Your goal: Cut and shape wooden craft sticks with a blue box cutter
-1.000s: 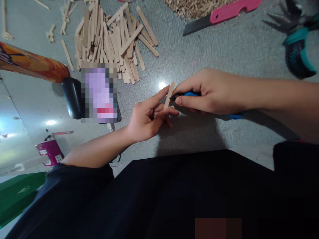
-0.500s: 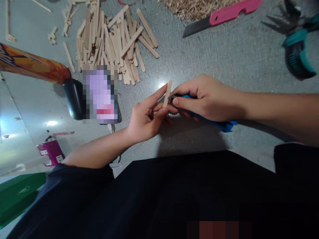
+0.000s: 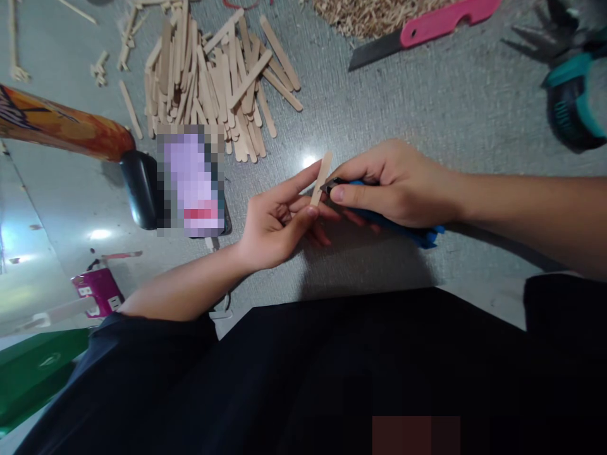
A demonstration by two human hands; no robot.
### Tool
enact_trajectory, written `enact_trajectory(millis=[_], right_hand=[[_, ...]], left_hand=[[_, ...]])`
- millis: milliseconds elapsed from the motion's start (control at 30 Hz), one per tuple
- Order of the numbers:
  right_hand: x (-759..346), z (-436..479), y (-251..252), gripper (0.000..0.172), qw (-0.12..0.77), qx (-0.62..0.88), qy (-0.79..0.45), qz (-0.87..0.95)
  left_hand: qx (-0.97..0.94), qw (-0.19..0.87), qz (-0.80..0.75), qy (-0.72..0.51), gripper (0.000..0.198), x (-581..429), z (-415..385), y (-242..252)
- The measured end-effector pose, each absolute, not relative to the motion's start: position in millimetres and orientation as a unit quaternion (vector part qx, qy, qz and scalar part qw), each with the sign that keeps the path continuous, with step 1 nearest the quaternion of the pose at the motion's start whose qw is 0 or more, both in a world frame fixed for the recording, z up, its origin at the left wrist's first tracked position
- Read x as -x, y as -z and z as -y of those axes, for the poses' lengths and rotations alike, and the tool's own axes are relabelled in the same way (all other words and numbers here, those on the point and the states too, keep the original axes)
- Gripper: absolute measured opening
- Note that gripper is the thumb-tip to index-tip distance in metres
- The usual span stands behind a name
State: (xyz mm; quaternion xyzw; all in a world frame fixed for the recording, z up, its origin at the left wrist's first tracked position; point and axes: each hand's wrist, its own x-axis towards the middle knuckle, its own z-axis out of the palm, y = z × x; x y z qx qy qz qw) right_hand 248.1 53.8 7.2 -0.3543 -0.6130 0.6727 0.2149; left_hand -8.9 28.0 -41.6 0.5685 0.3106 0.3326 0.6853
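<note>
Between the thumb and fingers of my left hand (image 3: 275,221), a short flat wooden craft stick (image 3: 323,174) is held slanting upward. My right hand (image 3: 398,186) wraps around a blue utility knife (image 3: 363,199), its handle running down to the right under the palm. The knife's dark metal tip meets the right side of the stick near its middle, close to my right thumb. The fingers hide part of the handle, and the cutting edge is too small to make out.
A heap of craft sticks (image 3: 213,82) lies at the back left, near a phone (image 3: 192,183), a black case (image 3: 140,189) and an orange can (image 3: 66,123). Wood shavings (image 3: 370,16), a pink-handled blade (image 3: 427,31) and teal-handled pliers (image 3: 573,101) lie at the back right.
The stick and the knife tip have shifted very slightly to the right. Both hands keep the same grips, and the view has moved a little.
</note>
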Motion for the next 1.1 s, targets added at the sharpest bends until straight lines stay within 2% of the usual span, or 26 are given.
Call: enact_trajectory(millis=[200,533,800,1100], right_hand=[[-247,-53,-9,0.037,0.216,0.375,-0.681,0.591],[-243,-49,-11,0.034,0.197,0.394,-0.641,0.629],[-241,-46,-10,0.039,0.264,0.44,-0.611,0.602],[-240,-42,-9,0.041,0.227,0.447,-0.575,0.647]], left_hand=[[-0.559,0.685,-0.33,-0.331,0.064,7,-25,39],[-0.548,0.694,-0.333,-0.328,0.068,7,-25,39],[-0.539,0.699,-0.353,-0.31,0.08,6,-27,35],[-0.538,0.71,-0.344,-0.298,0.077,7,-27,33]])
